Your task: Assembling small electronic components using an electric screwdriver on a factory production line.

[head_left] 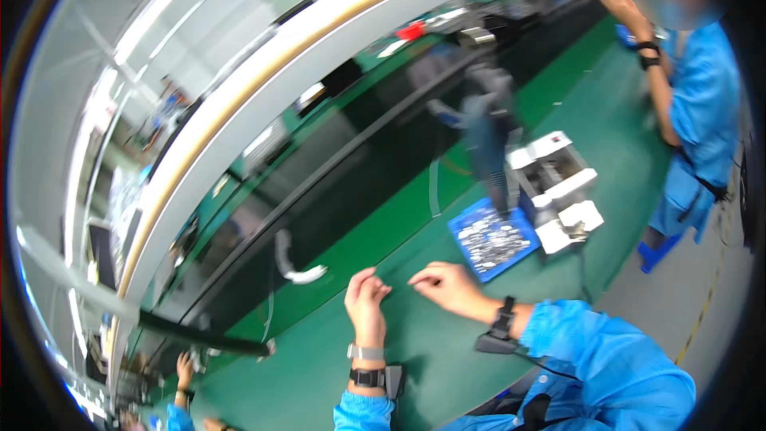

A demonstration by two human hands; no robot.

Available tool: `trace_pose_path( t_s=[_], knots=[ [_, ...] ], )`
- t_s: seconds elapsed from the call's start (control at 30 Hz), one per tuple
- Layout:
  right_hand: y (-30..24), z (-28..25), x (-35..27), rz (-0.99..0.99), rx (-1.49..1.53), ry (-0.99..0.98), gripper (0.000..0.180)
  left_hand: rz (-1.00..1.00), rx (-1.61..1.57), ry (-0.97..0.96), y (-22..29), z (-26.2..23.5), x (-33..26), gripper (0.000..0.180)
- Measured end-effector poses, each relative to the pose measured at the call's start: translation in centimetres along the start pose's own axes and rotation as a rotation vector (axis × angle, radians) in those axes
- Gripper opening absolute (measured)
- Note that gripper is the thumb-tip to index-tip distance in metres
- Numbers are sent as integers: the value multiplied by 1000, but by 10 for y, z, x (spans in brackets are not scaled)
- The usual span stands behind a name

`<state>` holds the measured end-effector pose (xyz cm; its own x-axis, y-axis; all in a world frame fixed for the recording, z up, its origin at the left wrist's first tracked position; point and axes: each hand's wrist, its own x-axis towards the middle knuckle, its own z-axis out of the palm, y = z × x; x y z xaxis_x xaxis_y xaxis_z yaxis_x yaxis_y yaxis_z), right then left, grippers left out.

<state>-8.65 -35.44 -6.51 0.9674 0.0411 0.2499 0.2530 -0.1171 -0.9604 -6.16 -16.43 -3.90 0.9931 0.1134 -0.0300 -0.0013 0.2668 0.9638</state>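
My left hand (367,307) is raised over the green table (431,343), its fingers curled inward. Across a small gap, my right hand (448,287) points toward it, with thumb and fingertips drawn together. Anything between the fingers of either hand is hidden or too small to make out. Beyond my right hand sits a blue tray (512,262) full of small silvery parts, the nearest object to it. Both wrists wear black straps with small dark boxes, and a lighter band circles the left wrist.
Behind the tray, a dark upright device (487,144) looks blurred. A white and grey fixture (554,183) stands to its right. A black conveyor belt (343,175) runs past the table, with a white curved piece (303,274) at its edge. Co-workers are at right (702,104) and lower left (185,371).
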Motion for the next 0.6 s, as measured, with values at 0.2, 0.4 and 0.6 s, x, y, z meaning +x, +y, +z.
trace_pose_path(
  t_s=[0.2, 0.4, 0.6],
  knots=[
    [-2, 9, 5, -5, -10, -59, 9, 539, 1165, 4, 60, -77, 60, 29],
    [3, 12, 6, 57, -32, -73, 8, 543, 1863, 88, 42, -167, 124, 38],
    [3, 17, 8, 9, -61, -87, 7, 648, 1786, -35, 42, -156, 136, 38]
  ],
)
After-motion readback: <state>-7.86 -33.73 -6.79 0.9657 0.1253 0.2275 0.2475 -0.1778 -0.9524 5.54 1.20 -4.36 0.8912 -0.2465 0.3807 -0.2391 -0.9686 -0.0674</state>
